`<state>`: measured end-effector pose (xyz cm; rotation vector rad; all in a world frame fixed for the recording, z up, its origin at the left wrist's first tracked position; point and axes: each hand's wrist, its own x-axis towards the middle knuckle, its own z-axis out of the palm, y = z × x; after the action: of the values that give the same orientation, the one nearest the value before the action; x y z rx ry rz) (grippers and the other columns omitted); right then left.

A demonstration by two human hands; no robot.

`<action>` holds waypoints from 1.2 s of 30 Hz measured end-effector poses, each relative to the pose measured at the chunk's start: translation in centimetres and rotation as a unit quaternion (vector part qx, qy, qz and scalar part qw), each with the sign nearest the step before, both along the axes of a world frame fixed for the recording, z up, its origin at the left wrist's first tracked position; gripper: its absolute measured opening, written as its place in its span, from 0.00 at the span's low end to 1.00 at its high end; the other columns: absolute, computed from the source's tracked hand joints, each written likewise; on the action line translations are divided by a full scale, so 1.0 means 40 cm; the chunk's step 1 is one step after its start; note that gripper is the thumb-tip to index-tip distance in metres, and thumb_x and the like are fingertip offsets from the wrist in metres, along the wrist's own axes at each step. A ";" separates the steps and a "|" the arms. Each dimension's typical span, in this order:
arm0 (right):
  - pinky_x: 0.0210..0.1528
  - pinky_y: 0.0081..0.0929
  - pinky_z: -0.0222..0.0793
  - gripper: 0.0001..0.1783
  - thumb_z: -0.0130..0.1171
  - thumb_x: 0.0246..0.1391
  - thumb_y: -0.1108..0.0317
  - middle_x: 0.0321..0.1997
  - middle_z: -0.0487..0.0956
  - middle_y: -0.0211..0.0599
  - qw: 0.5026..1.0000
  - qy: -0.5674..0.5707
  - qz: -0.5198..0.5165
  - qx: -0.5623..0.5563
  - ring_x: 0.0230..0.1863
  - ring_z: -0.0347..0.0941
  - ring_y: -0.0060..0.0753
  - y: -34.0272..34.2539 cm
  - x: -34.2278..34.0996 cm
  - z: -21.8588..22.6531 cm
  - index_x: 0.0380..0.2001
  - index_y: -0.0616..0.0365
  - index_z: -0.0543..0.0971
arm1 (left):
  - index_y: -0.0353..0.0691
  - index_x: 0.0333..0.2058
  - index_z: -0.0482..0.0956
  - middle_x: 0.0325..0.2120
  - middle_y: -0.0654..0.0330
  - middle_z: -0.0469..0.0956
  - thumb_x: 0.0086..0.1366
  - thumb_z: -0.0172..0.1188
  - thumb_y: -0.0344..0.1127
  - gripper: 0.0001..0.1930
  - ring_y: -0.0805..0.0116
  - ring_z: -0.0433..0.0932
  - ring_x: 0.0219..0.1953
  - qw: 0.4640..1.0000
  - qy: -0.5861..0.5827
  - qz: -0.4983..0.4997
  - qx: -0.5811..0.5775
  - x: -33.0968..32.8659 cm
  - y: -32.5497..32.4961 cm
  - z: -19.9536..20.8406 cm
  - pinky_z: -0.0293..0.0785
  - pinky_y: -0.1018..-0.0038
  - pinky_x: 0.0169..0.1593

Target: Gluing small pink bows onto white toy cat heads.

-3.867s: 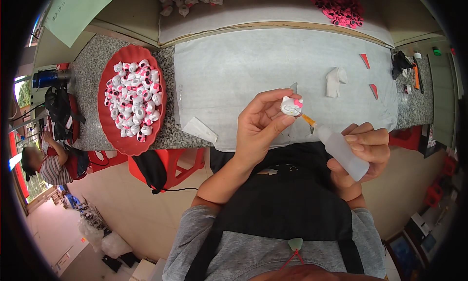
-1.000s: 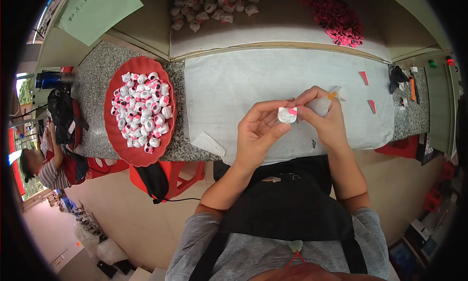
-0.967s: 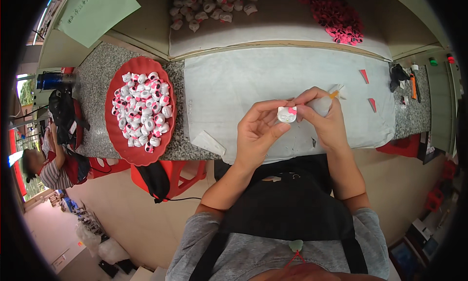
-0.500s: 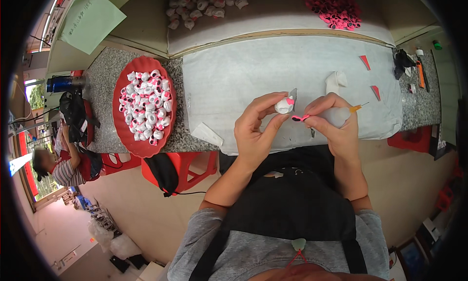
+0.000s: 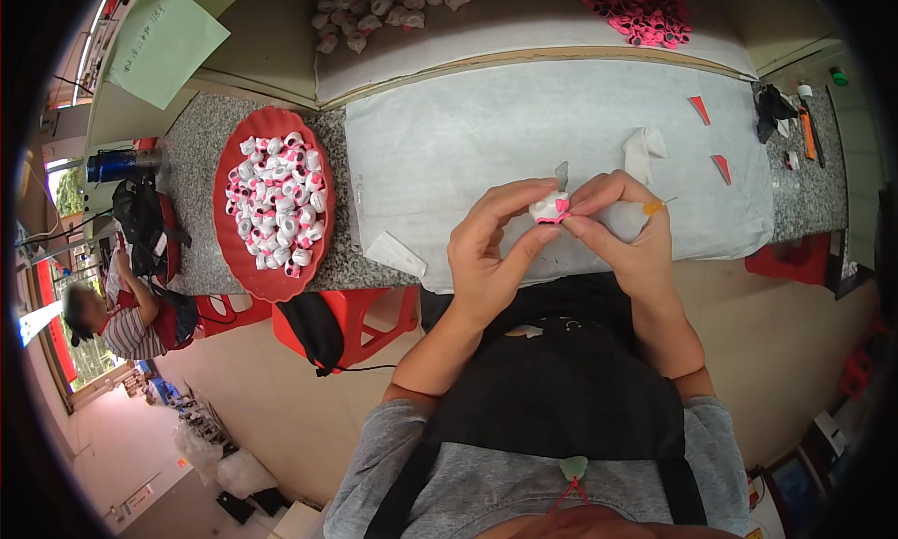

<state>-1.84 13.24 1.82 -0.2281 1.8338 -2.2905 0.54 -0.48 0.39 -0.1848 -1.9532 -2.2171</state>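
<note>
Pinched between the thumb and fingers of my left hand (image 5: 494, 235) is a small white figurine head (image 5: 546, 208) with a pink patch on it. My right hand (image 5: 629, 223) presses a small pink piece (image 5: 556, 218) with its thumb and index finger against the head's lower right side. Tucked in that same hand is a translucent glue bottle (image 5: 624, 222) with an orange cap and a thin needle tip, pointing away to the right. The fingers hide part of both the head and the piece. Both hands are above the white-covered worktop (image 5: 468, 118).
On the left stands a red scalloped tray (image 5: 224, 198) heaped with white-and-pink heads. White pieces (image 5: 379, 15) and pink pieces (image 5: 650, 20) lie on the back shelf. A crumpled tissue (image 5: 641, 154), red slips (image 5: 720, 169) and an orange cutter (image 5: 807, 135) lie right. A person (image 5: 126, 324) sits far left.
My right hand has moved left with the glue bottle and brought the pink piece from beside the white head into contact with it. My left hand has hardly moved.
</note>
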 end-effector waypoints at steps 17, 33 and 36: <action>0.28 0.13 0.61 0.14 0.59 0.32 0.79 0.24 0.71 0.30 0.995 -0.010 0.079 -0.054 0.25 0.65 0.16 -0.004 -0.002 0.000 0.29 0.64 0.73 | 0.31 0.33 0.72 0.35 0.51 0.70 0.47 0.53 0.21 0.11 0.63 0.69 0.40 0.974 -0.023 -0.127 0.188 0.000 -0.026 -0.010 0.65 0.73 0.43; 0.24 0.14 0.61 0.15 0.58 0.32 0.79 0.25 0.72 0.35 0.992 -0.085 0.087 -0.017 0.24 0.66 0.19 -0.006 -0.001 0.016 0.30 0.64 0.70 | 0.32 0.36 0.70 0.36 0.53 0.70 0.49 0.52 0.21 0.13 0.65 0.68 0.41 0.988 -0.022 -0.087 0.124 0.012 -0.028 -0.013 0.63 0.74 0.45; 0.21 0.12 0.60 0.15 0.56 0.33 0.79 0.24 0.71 0.35 0.995 -0.062 0.072 -0.016 0.22 0.65 0.18 -0.009 0.001 0.003 0.31 0.65 0.70 | 0.32 0.37 0.69 0.37 0.53 0.70 0.50 0.51 0.21 0.13 0.66 0.68 0.41 0.990 -0.021 -0.080 0.117 0.013 -0.023 -0.014 0.62 0.74 0.45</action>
<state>-1.81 12.88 1.94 -0.2099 1.6662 -2.1856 1.05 -1.41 -0.17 -0.2731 -1.7337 -2.5500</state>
